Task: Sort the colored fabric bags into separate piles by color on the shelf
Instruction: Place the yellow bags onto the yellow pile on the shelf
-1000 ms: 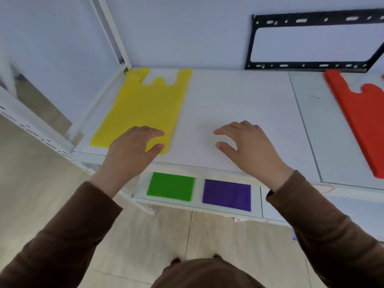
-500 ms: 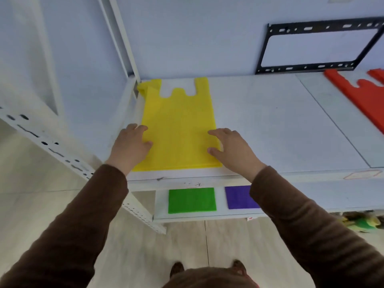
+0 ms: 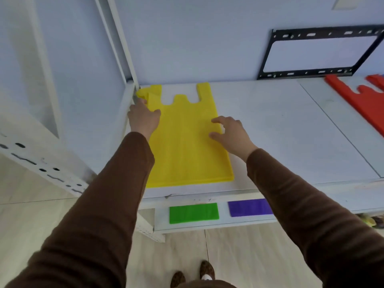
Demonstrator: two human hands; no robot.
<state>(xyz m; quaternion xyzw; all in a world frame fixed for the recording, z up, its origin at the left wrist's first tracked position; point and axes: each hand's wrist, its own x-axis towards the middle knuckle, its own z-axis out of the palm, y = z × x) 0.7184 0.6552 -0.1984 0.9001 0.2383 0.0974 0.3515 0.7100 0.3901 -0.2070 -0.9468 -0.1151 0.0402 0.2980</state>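
A yellow fabric bag (image 3: pixel 187 142) lies flat at the left end of the white top shelf (image 3: pixel 280 132), handles toward the wall. Its left handle is crumpled against the shelf's upright post. My left hand (image 3: pixel 143 119) rests on the bag's upper left edge, fingertips at the crumpled handle and thumb spread to the right. My right hand (image 3: pixel 230 132) lies on the bag's right edge with fingers apart. Red bags (image 3: pixel 365 100) lie at the shelf's far right. A green bag (image 3: pixel 194 213) and a purple bag (image 3: pixel 249 207) lie folded on the lower shelf.
A white upright post (image 3: pixel 122 44) stands at the shelf's back left corner, right beside the yellow bag. A black metal bracket (image 3: pixel 318 55) leans on the wall behind the shelf. My feet show on the tiled floor below.
Both hands have slid farther up the yellow bag toward the wall. The left hand went from the bag's lower left edge up to the crumpled handle.
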